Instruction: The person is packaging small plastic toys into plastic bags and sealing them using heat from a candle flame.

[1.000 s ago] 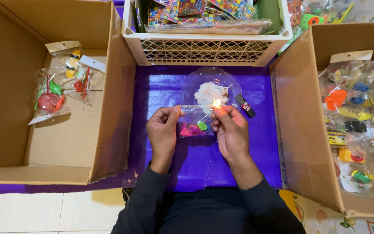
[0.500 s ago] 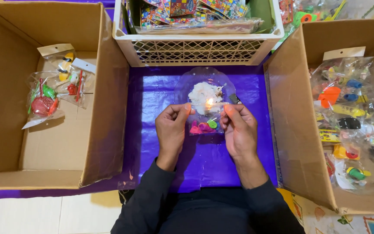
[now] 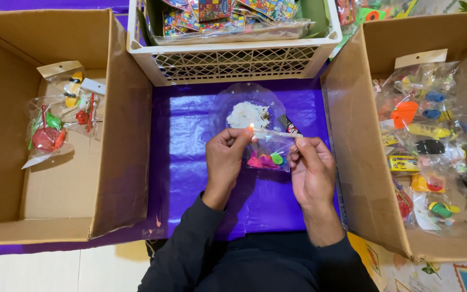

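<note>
My left hand point(image 3: 226, 157) and my right hand point(image 3: 310, 165) pinch the two top corners of a small clear plastic bag point(image 3: 268, 148) with pink and green toys inside. The bag's top edge hangs over a small candle flame point(image 3: 252, 126), right at my left fingertips. The flame rises from a melted white candle point(image 3: 248, 114) on a clear round plate point(image 3: 222, 105) lying on purple sheeting point(image 3: 182, 140).
An open cardboard box point(image 3: 128, 108) at left holds a few packed toy bags point(image 3: 55, 121). Another cardboard box point(image 3: 352, 124) at right is full of toy packets point(image 3: 433, 140). A white plastic crate point(image 3: 233, 62) with colourful packets stands behind the plate. A small dark lighter point(image 3: 289, 126) lies beside the plate.
Both hands have shifted the bag to the right along the flame, so the flame now meets the top edge near my left fingers instead of near my right ones.
</note>
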